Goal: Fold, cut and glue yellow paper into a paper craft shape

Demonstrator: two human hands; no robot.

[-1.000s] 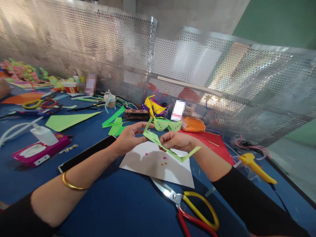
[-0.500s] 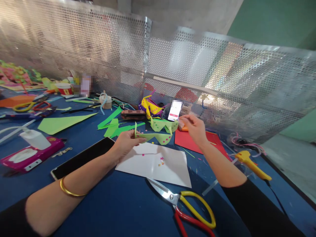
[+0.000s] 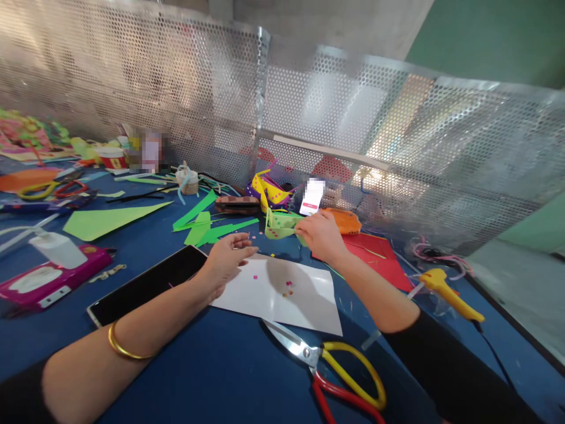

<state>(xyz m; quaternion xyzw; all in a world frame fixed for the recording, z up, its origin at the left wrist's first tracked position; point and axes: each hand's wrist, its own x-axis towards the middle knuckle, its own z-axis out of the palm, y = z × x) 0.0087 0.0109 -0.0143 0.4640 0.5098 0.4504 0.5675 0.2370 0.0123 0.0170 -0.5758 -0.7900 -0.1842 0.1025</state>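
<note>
My left hand (image 3: 227, 254) hovers open, palm half up, over the left edge of a white paper sheet (image 3: 282, 294) dotted with tiny coloured bits. It holds nothing. My right hand (image 3: 321, 235) is further back, fingers curled down on the right end of green paper glasses (image 3: 280, 224) that rest on the blue table (image 3: 212, 365). The fingertips are hidden by the back of the hand. A red paper sheet (image 3: 377, 252) lies just right of that hand.
Red-and-yellow scissors (image 3: 339, 368) lie near me, below the sheet. A black phone (image 3: 145, 284) is under my left forearm. A yellow glue gun (image 3: 450, 294) is right, a pink wipe pack (image 3: 39, 281) left. Green offcuts (image 3: 207, 227) and a perforated metal screen (image 3: 265, 118) sit behind.
My left hand let go of the green glasses it held and opened. My right hand came back from the orange object and closed on the glasses, which now rest on the table further back.
</note>
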